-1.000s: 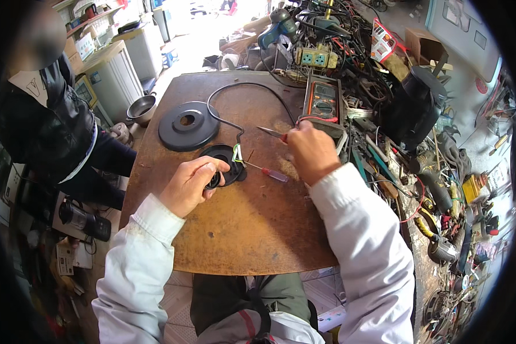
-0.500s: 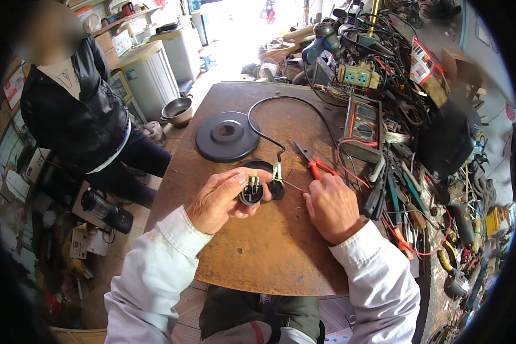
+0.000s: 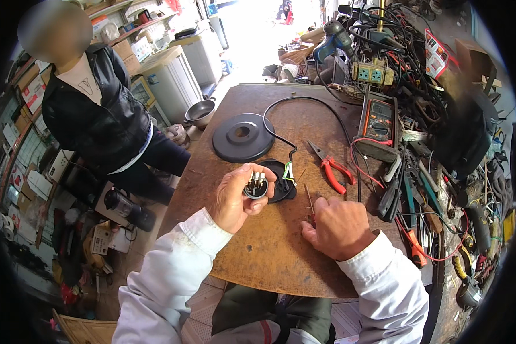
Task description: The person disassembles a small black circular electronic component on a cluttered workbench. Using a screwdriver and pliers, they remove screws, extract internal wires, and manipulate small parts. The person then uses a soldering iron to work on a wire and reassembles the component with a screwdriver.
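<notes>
Left hand grips round black part, metal prongs up; right hand grasps screwdriver, tip pointing away; worn wooden table; tools heaped right, person standing left.

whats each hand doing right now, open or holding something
Left hand: closed, holding a round black electrical connector with metal contacts.
Right hand: closed, holding a screwdriver.

Repair workshop, worn bench, pliers, multimeter
</notes>
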### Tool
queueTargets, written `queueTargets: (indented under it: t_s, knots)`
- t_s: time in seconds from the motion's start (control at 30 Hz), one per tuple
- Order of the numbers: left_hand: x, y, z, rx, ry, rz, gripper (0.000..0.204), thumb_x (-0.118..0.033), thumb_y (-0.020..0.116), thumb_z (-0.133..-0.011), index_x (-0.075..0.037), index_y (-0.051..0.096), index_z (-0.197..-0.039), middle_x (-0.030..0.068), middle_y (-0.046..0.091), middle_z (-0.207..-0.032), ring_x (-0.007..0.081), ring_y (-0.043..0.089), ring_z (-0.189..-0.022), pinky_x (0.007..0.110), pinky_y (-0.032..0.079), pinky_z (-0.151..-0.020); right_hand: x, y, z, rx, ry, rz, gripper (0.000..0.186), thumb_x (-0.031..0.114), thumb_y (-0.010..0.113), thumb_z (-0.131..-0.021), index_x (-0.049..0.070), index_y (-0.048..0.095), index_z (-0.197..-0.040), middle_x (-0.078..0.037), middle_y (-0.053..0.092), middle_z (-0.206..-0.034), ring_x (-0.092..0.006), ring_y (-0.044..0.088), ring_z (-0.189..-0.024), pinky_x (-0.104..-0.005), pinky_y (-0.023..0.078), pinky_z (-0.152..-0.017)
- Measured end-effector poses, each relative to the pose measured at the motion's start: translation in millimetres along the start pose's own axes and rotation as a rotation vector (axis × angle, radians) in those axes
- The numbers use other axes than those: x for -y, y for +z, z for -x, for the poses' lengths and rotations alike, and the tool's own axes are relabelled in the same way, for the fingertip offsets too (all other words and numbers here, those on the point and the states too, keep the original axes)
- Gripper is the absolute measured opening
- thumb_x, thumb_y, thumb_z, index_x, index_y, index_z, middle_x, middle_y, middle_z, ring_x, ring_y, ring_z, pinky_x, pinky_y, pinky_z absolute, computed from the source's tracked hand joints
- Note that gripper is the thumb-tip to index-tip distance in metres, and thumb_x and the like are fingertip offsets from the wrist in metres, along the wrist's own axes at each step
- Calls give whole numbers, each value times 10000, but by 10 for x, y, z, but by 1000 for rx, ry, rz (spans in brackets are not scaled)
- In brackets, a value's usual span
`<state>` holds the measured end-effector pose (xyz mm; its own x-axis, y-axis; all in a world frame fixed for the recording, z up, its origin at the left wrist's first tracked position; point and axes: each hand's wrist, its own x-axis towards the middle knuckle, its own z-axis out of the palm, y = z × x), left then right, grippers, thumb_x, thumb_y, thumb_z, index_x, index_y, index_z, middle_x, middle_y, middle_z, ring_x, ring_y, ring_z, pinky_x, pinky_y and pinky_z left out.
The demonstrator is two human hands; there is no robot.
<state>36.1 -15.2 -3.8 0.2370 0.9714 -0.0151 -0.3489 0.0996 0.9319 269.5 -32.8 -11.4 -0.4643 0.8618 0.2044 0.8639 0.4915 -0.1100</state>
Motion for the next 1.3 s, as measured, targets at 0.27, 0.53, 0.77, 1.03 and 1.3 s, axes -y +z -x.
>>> queueTargets:
  t_s: [0.27, 0.53, 0.77, 1.03, 1.3]
  knots:
    - [30, 72, -82, 73, -17, 104, 458, -400, 399, -1050, -17, 585, -1217, 83, 640, -963, 92, 495, -635, 209, 360, -526, -131, -220, -70, -182, 206, -243, 235, 220, 637, -912, 6, 573, -839, -187, 684, -783, -360, 698, -704, -458, 534, -594]
    - [34, 86, -67, 63, -25, 112, 510, -468, 380, -1068, -15, 592, -1170, 98, 635, -867, 91, 459, -581, 210, 356, -522, -81, -206, -67, -614, 23, -1102, 142, 11, 730, -871, -14, 639, -977, -98, 666, -903, -140, 657, -767, -260, 521, -694]
    - [43, 63, -47, 86, 13, 39, 539, -493, 380, -1070, -8, 599, -1154, 101, 627, -871, 85, 454, -580, 213, 312, -488, 4, -301, -39, -582, 109, -1518, 191, 103, 652, -971, -19, 568, -1093, -71, 634, -838, -118, 594, -666, -260, 509, -597]
    - [36, 87, -35, 37, -4, 27, 588, -514, 408, -1057, 27, 599, -1188, 111, 627, -845, 88, 472, -567, 205, 339, -492, 37, -282, -33, -517, 66, -1522, 199, 117, 630, -989, -23, 548, -1103, -84, 638, -853, -136, 618, -695, -272, 530, -635]
    - [13, 106, -36, 42, -34, 4, 578, -491, 409, -1057, 38, 626, -1144, 121, 634, -825, 80, 473, -547, 191, 391, -483, 21, -264, -32, -485, 48, -1510, 203, 109, 630, -988, -33, 545, -1106, -92, 650, -880, -138, 626, -700, -279, 541, -630]
